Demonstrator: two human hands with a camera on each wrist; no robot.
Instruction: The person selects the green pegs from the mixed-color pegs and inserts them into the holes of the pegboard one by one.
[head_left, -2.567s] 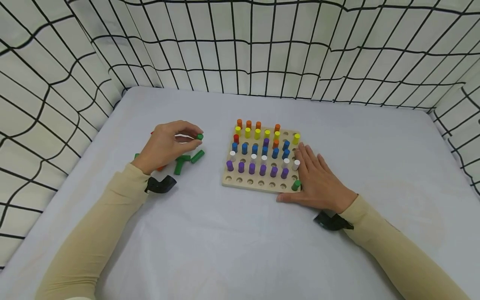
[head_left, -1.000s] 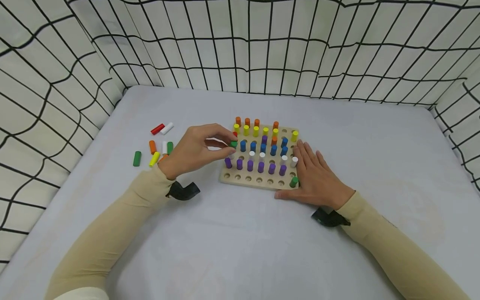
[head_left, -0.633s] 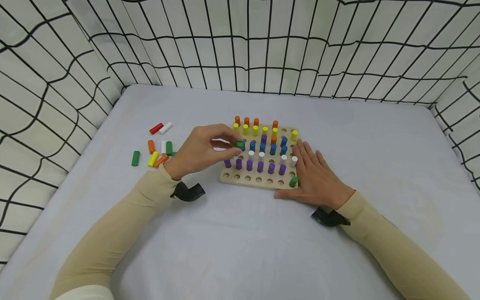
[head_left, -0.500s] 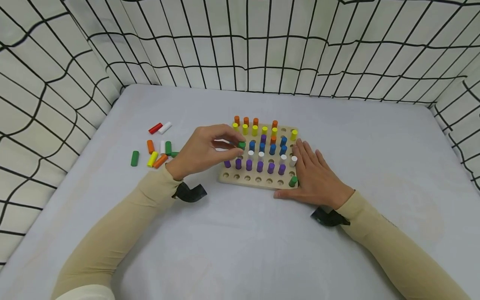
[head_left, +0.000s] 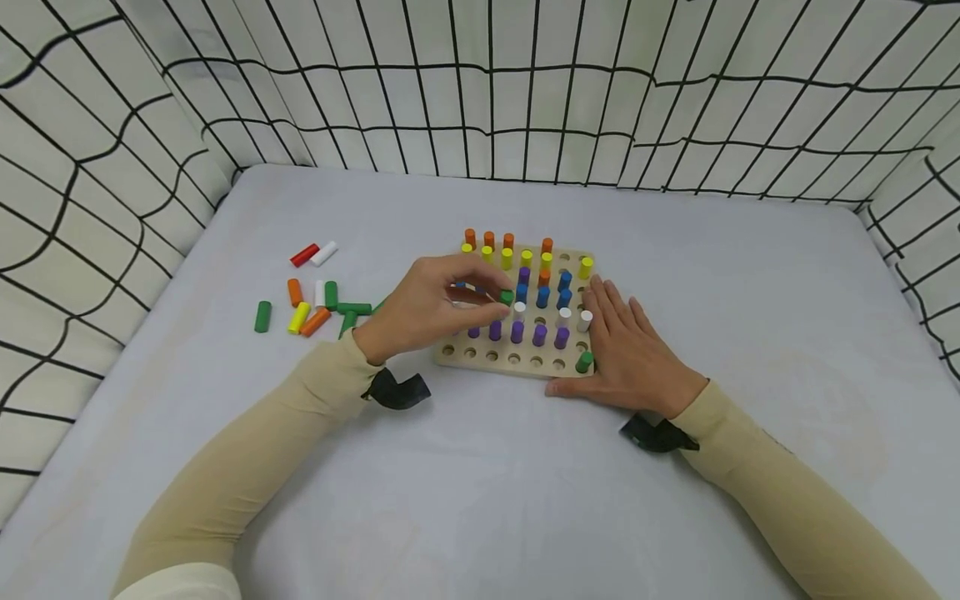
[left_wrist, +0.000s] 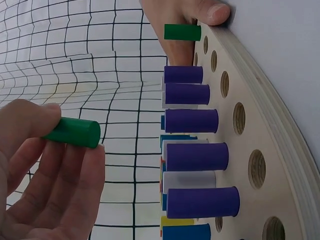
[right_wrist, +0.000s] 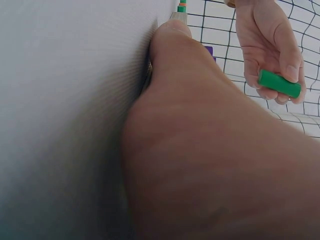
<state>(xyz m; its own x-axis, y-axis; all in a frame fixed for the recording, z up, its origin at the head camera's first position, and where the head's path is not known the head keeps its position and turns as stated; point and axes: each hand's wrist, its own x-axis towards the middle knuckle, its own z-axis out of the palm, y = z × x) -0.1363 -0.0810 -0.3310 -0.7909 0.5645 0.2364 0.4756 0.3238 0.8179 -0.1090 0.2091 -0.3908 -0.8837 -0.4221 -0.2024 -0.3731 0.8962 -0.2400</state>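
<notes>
My left hand [head_left: 431,308] pinches a green peg [left_wrist: 75,132] between thumb and fingers, held above the wooden pegboard [head_left: 480,367]. Upright pegs in orange, yellow, blue, white and purple stand in the board's rows, partly hidden behind this hand. Along the near edge runs a row of bare holes, with one green peg [head_left: 584,362] standing at its right end. Flat against the board's right side lies my right hand [head_left: 637,358], fingers straight and thumb at the near corner. In the left wrist view, purple pegs [left_wrist: 192,121] stand beside the bare holes.
Loose pegs lie on the white table to the left: a red peg [head_left: 304,255], a white peg [head_left: 324,253], a yellow peg [head_left: 299,318], orange ones and several green ones, such as this green peg [head_left: 262,317]. Black wire mesh [head_left: 525,100] surrounds the table's back and sides.
My left hand has carried the green peg from the loose pile to the right, over the board, and has drifted further right in the last half second. My right hand keeps its place.
</notes>
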